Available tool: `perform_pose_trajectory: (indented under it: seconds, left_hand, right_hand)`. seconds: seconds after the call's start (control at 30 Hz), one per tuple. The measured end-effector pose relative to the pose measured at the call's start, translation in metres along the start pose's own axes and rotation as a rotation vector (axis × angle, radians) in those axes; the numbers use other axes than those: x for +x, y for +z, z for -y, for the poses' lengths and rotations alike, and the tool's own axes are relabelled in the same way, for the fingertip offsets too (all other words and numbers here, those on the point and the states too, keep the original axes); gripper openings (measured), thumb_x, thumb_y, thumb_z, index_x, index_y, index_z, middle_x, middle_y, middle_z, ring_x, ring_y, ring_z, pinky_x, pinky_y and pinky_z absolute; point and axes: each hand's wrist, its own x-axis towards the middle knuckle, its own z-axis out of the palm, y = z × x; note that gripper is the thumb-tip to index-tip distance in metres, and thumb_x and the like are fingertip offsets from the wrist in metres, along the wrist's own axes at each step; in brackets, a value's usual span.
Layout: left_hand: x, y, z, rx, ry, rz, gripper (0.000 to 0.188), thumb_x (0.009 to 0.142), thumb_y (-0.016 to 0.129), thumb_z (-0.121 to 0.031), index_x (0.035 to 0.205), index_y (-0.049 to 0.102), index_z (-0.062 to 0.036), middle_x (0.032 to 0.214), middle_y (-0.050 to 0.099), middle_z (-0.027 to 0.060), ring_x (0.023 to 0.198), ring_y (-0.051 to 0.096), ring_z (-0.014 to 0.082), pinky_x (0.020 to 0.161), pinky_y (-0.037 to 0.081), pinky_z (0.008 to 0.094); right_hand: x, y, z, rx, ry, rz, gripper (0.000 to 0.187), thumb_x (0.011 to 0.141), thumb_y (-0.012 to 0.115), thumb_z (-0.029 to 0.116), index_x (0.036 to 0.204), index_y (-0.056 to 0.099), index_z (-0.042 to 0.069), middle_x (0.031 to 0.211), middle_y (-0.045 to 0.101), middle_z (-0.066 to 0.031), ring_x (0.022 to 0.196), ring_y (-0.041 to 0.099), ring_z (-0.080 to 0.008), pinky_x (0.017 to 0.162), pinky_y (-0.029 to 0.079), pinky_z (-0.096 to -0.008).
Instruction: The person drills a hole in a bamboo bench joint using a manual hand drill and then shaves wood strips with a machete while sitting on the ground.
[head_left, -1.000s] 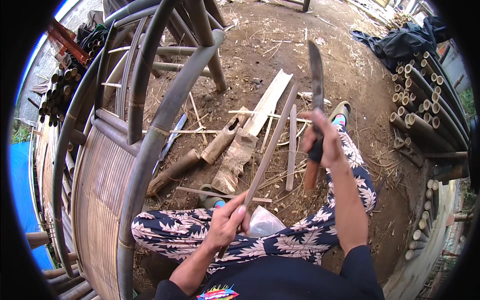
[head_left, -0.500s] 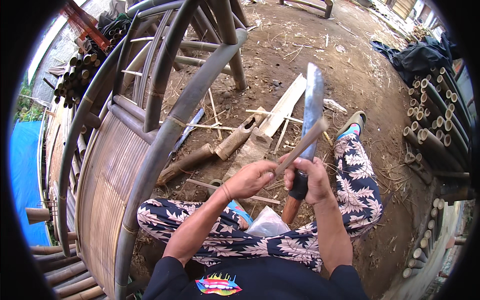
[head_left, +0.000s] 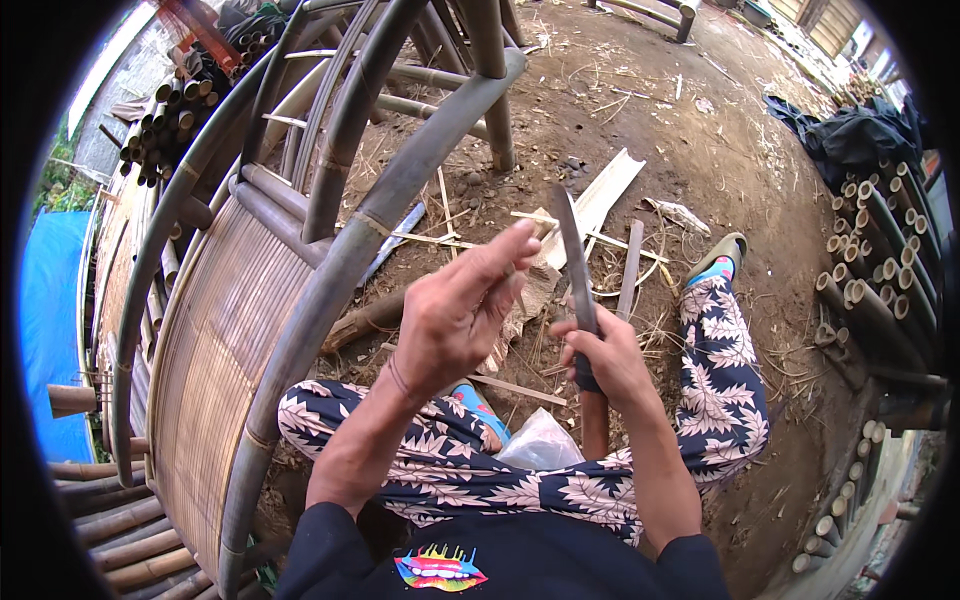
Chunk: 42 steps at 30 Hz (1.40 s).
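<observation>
My right hand (head_left: 610, 360) grips a machete (head_left: 577, 255) at the dark wrapped part of its handle, and the brown wooden end sticks out below. Its dark blade points up and away from me. To the left, my left hand (head_left: 465, 305) is raised in the air with its fingers stretched out, and I see nothing in it. Past the blade, a greyish-brown bamboo strip (head_left: 632, 268) lies on the ground. Beneath and beyond my left hand are a bamboo pole (head_left: 362, 325) and a pale split board (head_left: 600, 195), partly hidden.
A bamboo chair frame with a slatted panel (head_left: 215, 350) rises close on my left. Bundles of cut bamboo (head_left: 885, 245) are stacked at the right, below a dark cloth (head_left: 850, 130). A clear plastic bag (head_left: 540, 442) sits between my legs. Shavings litter the dirt ground.
My left hand has let go of the bamboo strip and risen forward, opening. A similar strip now shows on the ground beyond the blade. The machete has turned, its tip swinging left and lower.
</observation>
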Motion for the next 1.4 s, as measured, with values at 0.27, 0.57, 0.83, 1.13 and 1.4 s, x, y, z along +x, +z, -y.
perform_pose_trajectory:
  seconds: [0.27,0.57,0.83,1.13,1.4]
  left_hand:
    - [-0.022,0.022,0.032,-0.263,-0.184,-0.108,0.045,0.090,0.063,0.002,0.129,0.041,-0.0024,0.111,0.071,0.0163,0.105,0.069,0.0220,0.089,0.057,0.0323]
    - [-0.054,0.035,0.014,-0.107,-0.114,0.026,0.038,0.084,0.068,0.007,0.113,0.045,-0.0039,0.109,0.071,0.0133,0.107,0.069,0.0214,0.087,0.056,0.0309]
    - [-0.064,0.037,0.010,-0.091,-0.128,0.095,0.037,0.081,0.067,0.009,0.112,0.050,-0.0030,0.112,0.071,0.0120,0.102,0.070,0.0198,0.089,0.056,0.0328]
    - [-0.062,0.041,0.008,-0.058,-0.119,0.107,0.040,0.081,0.066,0.010,0.116,0.050,-0.0026,0.110,0.071,0.0119,0.100,0.071,0.0206,0.089,0.056,0.0335]
    - [0.018,-0.022,-0.080,0.387,-0.388,0.214,0.028,0.088,0.072,-0.017,0.103,0.061,0.0039,0.121,0.063,0.0235,0.117,0.061,0.0310,0.096,0.050,0.0427]
  right_hand:
    - [-0.080,0.014,0.015,-0.143,-0.134,-0.080,0.024,0.104,0.040,0.018,0.105,0.053,-0.003,0.084,0.063,-0.0100,0.057,0.059,-0.0104,0.050,0.047,-0.0242]
    - [-0.129,0.033,0.023,-0.447,-0.251,-0.030,0.029,0.101,0.043,0.009,0.124,0.054,-0.006,0.067,0.059,-0.0030,0.058,0.058,-0.0084,0.055,0.049,-0.0242]
    - [-0.141,0.033,0.020,-0.434,-0.230,-0.018,0.029,0.102,0.043,0.009,0.122,0.054,-0.008,0.068,0.058,-0.0032,0.058,0.058,-0.0091,0.056,0.049,-0.0249]
    - [-0.141,0.033,0.013,-0.516,-0.233,-0.058,0.026,0.100,0.046,0.008,0.120,0.056,-0.005,0.067,0.059,-0.0088,0.057,0.062,-0.0162,0.055,0.049,-0.0298]
    - [-0.119,0.035,0.033,-0.787,-0.404,-0.201,0.022,0.095,0.052,0.004,0.115,0.057,-0.003,0.076,0.063,-0.0265,0.070,0.065,-0.0436,0.061,0.051,-0.0464]
